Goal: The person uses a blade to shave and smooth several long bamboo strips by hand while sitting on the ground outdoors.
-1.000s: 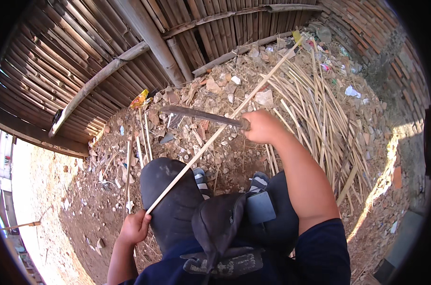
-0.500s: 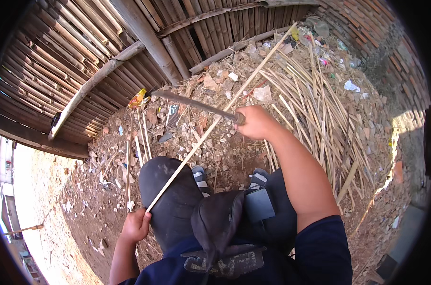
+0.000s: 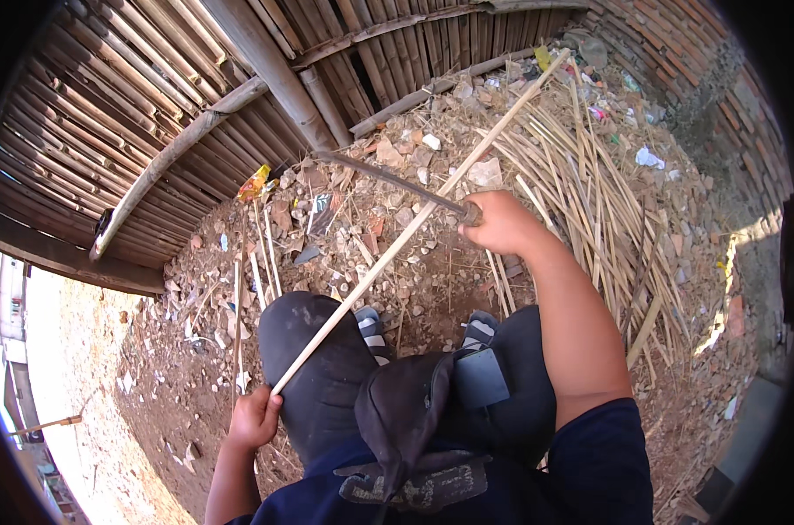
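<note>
A long pale bamboo strip (image 3: 397, 243) slants from the lower left to the far upper right, passing over my left knee. My left hand (image 3: 255, 417) is closed around its near end. In my right hand (image 3: 500, 222) is the handle of a long dark-bladed knife (image 3: 393, 179), whose blade points to the upper left. The blade crosses the strip a little left of my right fist; the exact contact between them cannot be made out.
Many split bamboo strips (image 3: 581, 201) lie in a heap on the right. Stones and litter cover the dirt ground (image 3: 169, 394). A bamboo wall (image 3: 134, 114) with thick poles rises at the far left, and a brick wall (image 3: 677, 52) at the far right. Sandalled feet (image 3: 480, 331) stand below me.
My right hand and the knife have moved a little to the right. The strip's far end has shifted slightly right too, while my left hand keeps its grip nearly in place.
</note>
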The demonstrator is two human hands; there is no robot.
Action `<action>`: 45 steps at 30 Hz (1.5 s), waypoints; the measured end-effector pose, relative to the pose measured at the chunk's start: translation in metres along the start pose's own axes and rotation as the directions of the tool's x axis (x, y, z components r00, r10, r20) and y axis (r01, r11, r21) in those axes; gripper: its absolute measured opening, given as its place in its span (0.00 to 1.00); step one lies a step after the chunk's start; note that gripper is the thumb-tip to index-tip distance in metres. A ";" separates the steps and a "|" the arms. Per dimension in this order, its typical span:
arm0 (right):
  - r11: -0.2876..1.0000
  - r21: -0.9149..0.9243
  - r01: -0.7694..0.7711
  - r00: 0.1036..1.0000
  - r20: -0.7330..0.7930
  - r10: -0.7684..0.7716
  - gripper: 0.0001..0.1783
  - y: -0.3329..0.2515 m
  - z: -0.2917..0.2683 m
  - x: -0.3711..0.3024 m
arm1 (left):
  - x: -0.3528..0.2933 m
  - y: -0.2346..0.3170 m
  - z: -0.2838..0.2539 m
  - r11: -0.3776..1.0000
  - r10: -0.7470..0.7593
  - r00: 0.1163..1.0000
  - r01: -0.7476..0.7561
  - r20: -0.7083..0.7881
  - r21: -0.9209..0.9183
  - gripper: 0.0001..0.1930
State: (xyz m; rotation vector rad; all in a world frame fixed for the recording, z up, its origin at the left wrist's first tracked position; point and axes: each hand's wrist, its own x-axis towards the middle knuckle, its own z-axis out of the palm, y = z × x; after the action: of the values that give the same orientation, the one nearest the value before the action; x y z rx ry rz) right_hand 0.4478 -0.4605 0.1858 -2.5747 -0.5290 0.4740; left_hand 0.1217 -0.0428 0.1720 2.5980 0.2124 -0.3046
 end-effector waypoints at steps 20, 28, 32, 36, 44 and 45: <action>0.996 0.087 -0.018 0.982 -0.185 0.034 0.25 -0.002 -0.001 -0.003 | -0.003 0.003 0.005 0.999 0.024 0.997 -0.020 -0.071 0.046 0.17; 0.993 0.043 -0.106 0.986 0.130 0.100 0.24 0.034 0.015 0.027 | 0.001 -0.003 0.018 0.992 0.093 0.982 -0.077 -0.166 0.100 0.15; 0.997 0.002 -0.082 0.996 -0.026 0.082 0.22 -0.013 0.016 0.015 | -0.009 0.007 0.014 0.986 0.049 0.981 -0.017 -0.188 0.167 0.15; 0.999 -0.017 0.046 0.999 -0.022 -0.047 0.18 -0.028 0.008 0.002 | -0.011 -0.004 0.025 0.989 0.081 0.973 -0.051 -0.216 0.140 0.14; 0.994 -0.034 -0.104 0.994 0.012 0.104 0.20 0.000 0.024 0.023 | -0.007 0.010 0.011 0.969 0.107 0.972 -0.055 -0.210 0.240 0.15; 0.998 -0.032 -0.062 0.994 -0.095 0.058 0.18 -0.001 0.030 0.020 | -0.008 0.014 0.011 0.970 0.096 0.975 -0.046 -0.200 0.241 0.15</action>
State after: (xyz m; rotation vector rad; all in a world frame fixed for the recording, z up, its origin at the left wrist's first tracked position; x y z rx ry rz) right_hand 0.4522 -0.4401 0.1567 -2.6374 -0.4315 0.3640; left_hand 0.1151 -0.0608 0.1716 2.8659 0.1641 -0.0274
